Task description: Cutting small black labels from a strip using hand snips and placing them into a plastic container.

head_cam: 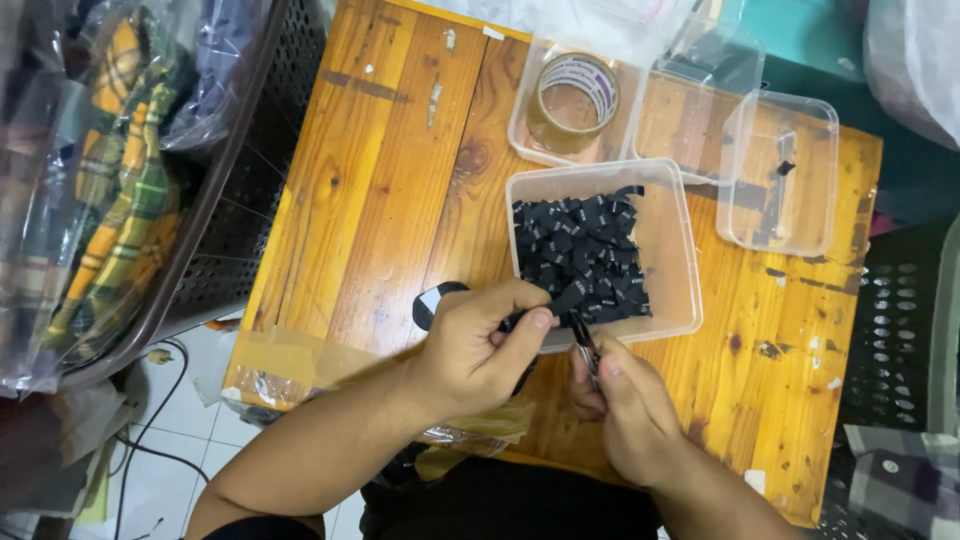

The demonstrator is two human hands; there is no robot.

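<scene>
**Snipping black label ribbon over a wooden table**

The table [380, 200] is varnished pine, orange-brown, with dark knots, scuffs and scraps of old tape; a strip of brown packing tape is stuck along its near-left edge. In the middle of the frame stands a clear plastic tub [675, 250], rectangular with rounded corners, and its left half is heaped with small black fabric labels [580, 255], each a flat woven tab with tiny pale marks. Above it, at the top centre, another clear tub holds a roll of brown tape [572, 100], and two more clear containers or lids, nearly bare, lie to the upper right.

The black ribbon [570, 298] being worked is narrow, matt and woven like the cut labels. It sits at the near edge of the label tub, running from the left hand up toward the heap; a curled length of it shows at the left of that hand.

The left hand [475, 350] is closed, thumb pressed against the forefinger, pinching the ribbon. The right hand [625, 410], just beside it and lower right, is curled tight around a small pair of metal snips [585, 350], whose blades point up at the ribbon; whether the blades are touching it I cannot tell.

At the far left of the frame, a dark perforated basket holds plaid cloth, yellow and green, bagged in clear plastic.
</scene>
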